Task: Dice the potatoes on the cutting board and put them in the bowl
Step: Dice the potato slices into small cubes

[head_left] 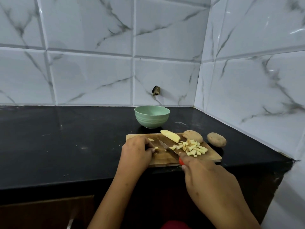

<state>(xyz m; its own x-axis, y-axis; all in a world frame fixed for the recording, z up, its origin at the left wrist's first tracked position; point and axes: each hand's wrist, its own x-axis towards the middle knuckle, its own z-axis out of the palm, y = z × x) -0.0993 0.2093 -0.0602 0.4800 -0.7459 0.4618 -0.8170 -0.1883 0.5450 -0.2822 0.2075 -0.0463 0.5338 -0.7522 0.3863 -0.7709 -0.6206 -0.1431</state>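
While a heap of diced potato (193,148) already lies on the right of the cutting board (165,160), the bowl (152,116) behind it on the counter (66,138) shows no pieces, so I judge the task under halfway. The left hand (137,152) curls its fingers over a small potato piece (156,148); the right hand (203,176) grips the red-handled knife (168,148), its blade beside that piece. A cut wedge (170,137) and a skin-on half (193,136) wait on the board, a whole potato (216,139) just off it.
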